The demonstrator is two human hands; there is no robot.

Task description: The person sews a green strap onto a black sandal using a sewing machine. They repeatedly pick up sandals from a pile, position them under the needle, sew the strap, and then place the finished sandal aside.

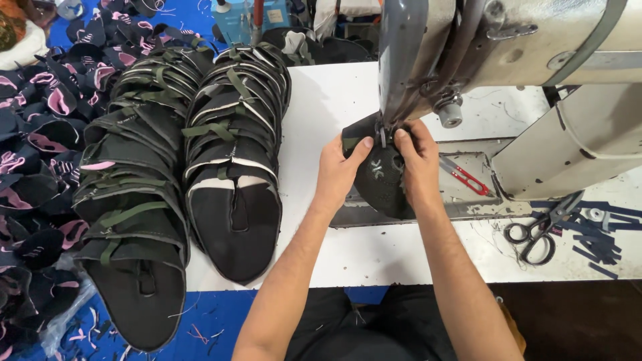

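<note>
A black shoe upper (pixel 382 179) lies under the sewing machine (pixel 468 47) needle, mid-worktop (pixel 348 100), long axis running toward the near edge. Left hand (pixel 338 167) and right hand (pixel 416 160) each pinch its far end, flanking the needle equally. Stacked uppers (pixel 234 167) sit left; scissors (pixel 535 234) right.

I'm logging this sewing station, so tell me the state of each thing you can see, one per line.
Left hand: gripping the black shoe upper at its left edge.
Right hand: pressing the upper beside the needle.
Black shoe upper: held under the sewing machine head.
Two stacks of uppers: lying overlapped on the table.
Red thread snips: lying unused.
Black scissors: lying, blades closed.
</note>
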